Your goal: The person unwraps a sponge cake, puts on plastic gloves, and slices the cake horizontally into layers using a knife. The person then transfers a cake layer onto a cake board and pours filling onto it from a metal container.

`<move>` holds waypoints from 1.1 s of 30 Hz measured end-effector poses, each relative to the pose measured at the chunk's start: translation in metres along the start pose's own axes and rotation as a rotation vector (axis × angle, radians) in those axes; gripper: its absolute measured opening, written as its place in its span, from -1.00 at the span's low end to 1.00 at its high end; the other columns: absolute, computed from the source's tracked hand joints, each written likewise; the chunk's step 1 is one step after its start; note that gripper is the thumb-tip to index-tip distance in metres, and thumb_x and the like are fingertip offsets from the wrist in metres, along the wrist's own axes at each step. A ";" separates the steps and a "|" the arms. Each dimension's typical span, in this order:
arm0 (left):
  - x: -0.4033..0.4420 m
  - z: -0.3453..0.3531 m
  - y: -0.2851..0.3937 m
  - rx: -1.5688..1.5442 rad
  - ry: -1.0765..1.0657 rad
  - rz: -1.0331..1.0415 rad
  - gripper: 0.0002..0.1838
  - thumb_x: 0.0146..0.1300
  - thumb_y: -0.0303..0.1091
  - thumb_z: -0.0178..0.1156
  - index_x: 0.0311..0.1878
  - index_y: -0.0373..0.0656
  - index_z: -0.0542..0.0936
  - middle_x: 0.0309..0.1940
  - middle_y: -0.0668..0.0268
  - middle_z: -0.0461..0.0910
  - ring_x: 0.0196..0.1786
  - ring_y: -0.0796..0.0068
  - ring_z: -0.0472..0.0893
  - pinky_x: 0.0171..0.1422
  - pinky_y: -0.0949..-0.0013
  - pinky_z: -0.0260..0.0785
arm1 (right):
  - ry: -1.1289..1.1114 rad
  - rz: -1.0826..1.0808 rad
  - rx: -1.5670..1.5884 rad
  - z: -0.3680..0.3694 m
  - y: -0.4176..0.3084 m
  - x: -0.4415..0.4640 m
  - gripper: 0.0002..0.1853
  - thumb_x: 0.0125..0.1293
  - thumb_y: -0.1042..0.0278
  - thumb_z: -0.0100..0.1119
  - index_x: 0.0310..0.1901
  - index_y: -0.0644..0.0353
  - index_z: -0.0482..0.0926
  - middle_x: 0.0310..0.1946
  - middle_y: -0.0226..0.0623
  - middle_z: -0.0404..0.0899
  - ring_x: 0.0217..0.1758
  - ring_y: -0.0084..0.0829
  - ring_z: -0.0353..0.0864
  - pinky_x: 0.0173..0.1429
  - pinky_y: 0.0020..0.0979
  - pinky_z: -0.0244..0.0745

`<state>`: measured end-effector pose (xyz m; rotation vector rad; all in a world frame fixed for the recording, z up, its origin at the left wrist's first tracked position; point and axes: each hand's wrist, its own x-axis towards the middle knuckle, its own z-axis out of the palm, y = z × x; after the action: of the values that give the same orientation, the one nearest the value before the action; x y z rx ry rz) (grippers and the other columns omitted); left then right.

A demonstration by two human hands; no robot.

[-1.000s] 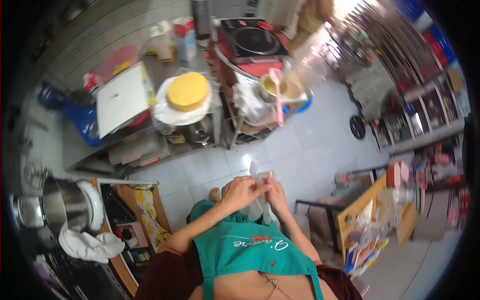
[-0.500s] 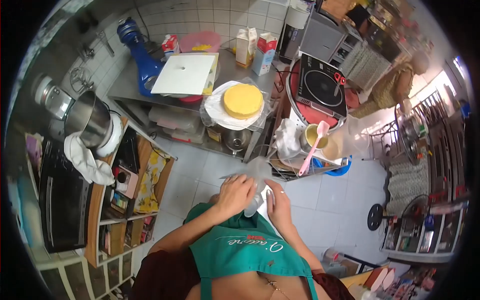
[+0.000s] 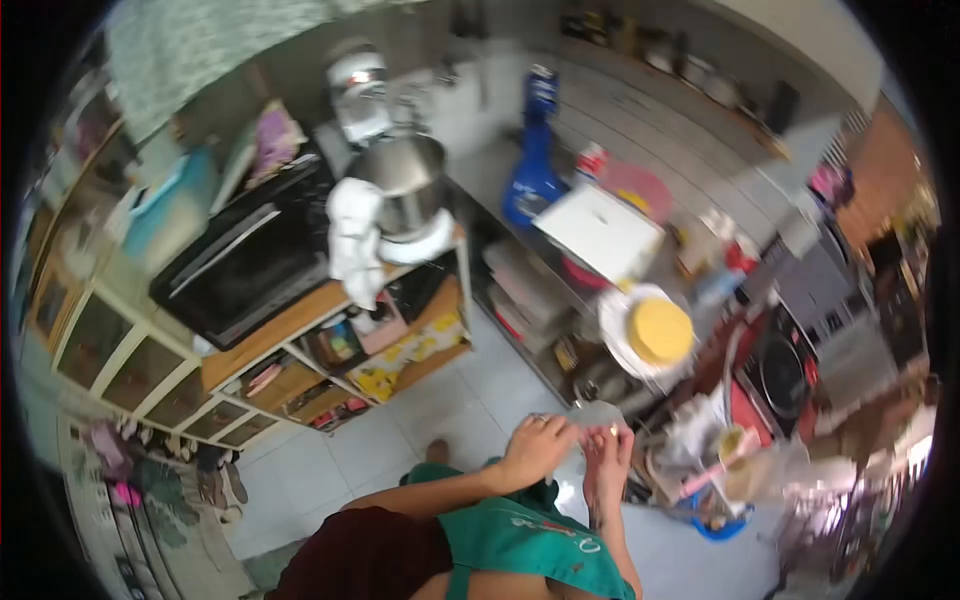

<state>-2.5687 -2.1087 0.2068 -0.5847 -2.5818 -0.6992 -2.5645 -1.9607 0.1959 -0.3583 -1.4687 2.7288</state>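
Swinging round toward the mixer (image 3: 408, 190), still pinching clear plastic (image 3: 596, 412) between left hand (image 3: 536, 448) and right hand (image 3: 605, 462), close together; so still busy handling it, leaving the cake (image 3: 660, 332) untouched.

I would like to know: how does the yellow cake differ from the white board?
The yellow cake is round; the white board has straight edges and corners. The cake is thick, the board thin and flat. The cake is yellow, the board white. Both are apart from the hands.
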 end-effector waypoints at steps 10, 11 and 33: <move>-0.009 -0.072 -0.149 0.065 0.154 0.095 -0.82 0.18 -0.33 0.13 -0.13 0.02 0.56 -0.17 0.30 0.46 -0.12 0.30 0.56 0.00 0.26 0.37 | 0.002 -0.321 -0.174 0.158 0.086 0.056 -0.59 0.43 0.52 -0.02 0.29 0.29 0.41 0.17 -0.21 0.54 0.16 -0.39 0.56 0.25 -0.31 0.49; -0.008 -0.076 -0.161 0.069 0.181 0.069 -0.81 0.18 -0.35 0.13 -0.12 0.01 0.56 -0.16 0.30 0.46 -0.13 0.31 0.55 0.00 0.27 0.37 | 0.040 -0.356 -0.120 0.175 0.094 0.061 -0.62 0.48 0.43 -0.03 0.28 0.27 0.41 0.17 -0.22 0.53 0.15 -0.39 0.57 0.23 -0.30 0.50; 0.024 -0.146 -0.228 -0.089 0.293 0.445 -0.43 0.10 -0.44 0.22 0.26 -0.06 0.52 -0.36 0.39 0.54 -0.33 0.39 0.56 -0.13 0.29 0.47 | -0.345 0.067 0.359 0.294 0.062 0.086 -0.19 0.45 -0.41 -0.25 0.45 0.12 0.24 0.45 -0.07 0.23 0.52 -0.01 0.19 0.50 0.28 0.09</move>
<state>-2.6607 -2.3609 0.2478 -0.9669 -2.0606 -0.6871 -2.7048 -2.2259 0.2838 0.0798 -0.9879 3.1460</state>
